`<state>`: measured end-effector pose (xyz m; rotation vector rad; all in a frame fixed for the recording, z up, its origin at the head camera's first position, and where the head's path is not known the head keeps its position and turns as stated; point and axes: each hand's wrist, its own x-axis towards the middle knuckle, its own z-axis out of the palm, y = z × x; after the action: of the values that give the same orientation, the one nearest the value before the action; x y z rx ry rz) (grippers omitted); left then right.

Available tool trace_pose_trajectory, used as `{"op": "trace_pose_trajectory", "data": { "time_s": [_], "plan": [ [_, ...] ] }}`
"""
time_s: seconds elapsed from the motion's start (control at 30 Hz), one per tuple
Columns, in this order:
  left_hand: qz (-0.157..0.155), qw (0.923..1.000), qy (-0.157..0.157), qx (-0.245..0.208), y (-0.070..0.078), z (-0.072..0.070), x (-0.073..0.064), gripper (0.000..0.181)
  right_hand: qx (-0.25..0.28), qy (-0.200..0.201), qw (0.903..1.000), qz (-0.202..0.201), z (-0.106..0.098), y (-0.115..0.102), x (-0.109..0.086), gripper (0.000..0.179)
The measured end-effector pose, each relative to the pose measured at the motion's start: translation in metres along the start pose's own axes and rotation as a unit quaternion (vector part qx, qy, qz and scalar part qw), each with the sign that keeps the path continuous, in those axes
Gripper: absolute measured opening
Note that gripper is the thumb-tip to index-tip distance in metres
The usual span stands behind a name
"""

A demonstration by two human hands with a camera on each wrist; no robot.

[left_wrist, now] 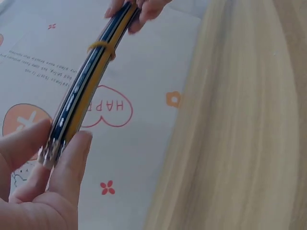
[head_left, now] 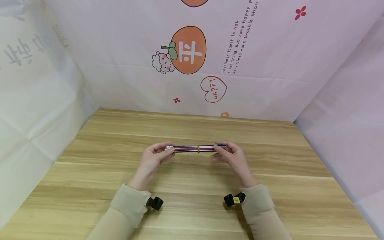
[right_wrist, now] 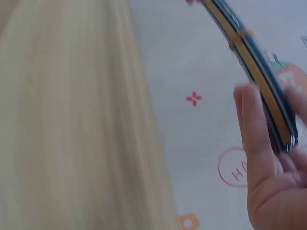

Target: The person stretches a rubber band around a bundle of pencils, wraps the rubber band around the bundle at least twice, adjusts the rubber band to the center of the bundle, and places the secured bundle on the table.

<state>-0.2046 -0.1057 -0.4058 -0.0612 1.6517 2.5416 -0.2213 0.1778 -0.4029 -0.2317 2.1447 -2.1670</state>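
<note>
A bundle of pencils [head_left: 187, 149] is held level above the table, a tan rubber band [head_left: 198, 149] wrapped round its middle. My left hand [head_left: 153, 158] pinches the end with the silvery ferrules and white erasers, its thumb in front. At the opposite end my right hand [head_left: 234, 158] grips the pencils between thumb and fingers. Seen from the left wrist, the pencils [left_wrist: 86, 81] show dark blue and yellow sides. In the right wrist view the bundle [right_wrist: 264, 76] is blurred, with its near end between the fingers of the right hand [right_wrist: 276, 187].
A wood-grain table [head_left: 192, 213] lies below both hands. Behind it hangs a pale printed cloth [head_left: 126, 90] with cartoon drawings and lettering. More pale cloth [head_left: 36, 110] stands along the left side, and likewise a cloth wall [head_left: 345, 100] on the right.
</note>
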Motion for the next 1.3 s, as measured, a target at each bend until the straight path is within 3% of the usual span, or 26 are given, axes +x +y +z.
{"op": "trace_pose_trajectory", "data": {
  "time_s": [0.17,0.23,0.43,0.63,0.93,1.1,1.3],
  "plan": [
    [0.032,0.9966,0.064,0.042,-0.010,0.008,0.005,0.037,0.029,0.040,0.9987,-0.012,0.015,0.007,0.003,0.048],
    [0.042,0.9942,0.075,0.066,-0.013,0.011,0.006,0.036,0.041,0.060,0.9972,-0.016,0.021,0.010,0.004,0.047],
    [0.052,0.9933,0.056,0.087,-0.019,0.020,0.004,0.043,0.040,0.106,0.9934,-0.012,0.033,0.017,0.003,0.049],
    [0.040,0.9940,0.027,0.098,-0.027,0.027,0.004,0.056,0.047,0.105,0.9934,0.004,0.035,0.021,0.003,0.058],
    [0.044,0.9935,0.026,0.102,-0.036,0.020,0.017,0.046,0.055,0.076,0.9953,0.020,0.022,0.029,0.008,0.051],
    [0.023,0.9937,0.036,0.103,-0.038,0.016,0.025,0.039,0.049,0.075,0.9937,0.067,0.012,0.032,0.011,0.046],
    [-0.011,0.9971,0.018,0.073,-0.038,0.010,0.031,0.038,0.040,0.071,0.9915,0.101,0.001,0.033,0.012,0.047]
  ]
}}
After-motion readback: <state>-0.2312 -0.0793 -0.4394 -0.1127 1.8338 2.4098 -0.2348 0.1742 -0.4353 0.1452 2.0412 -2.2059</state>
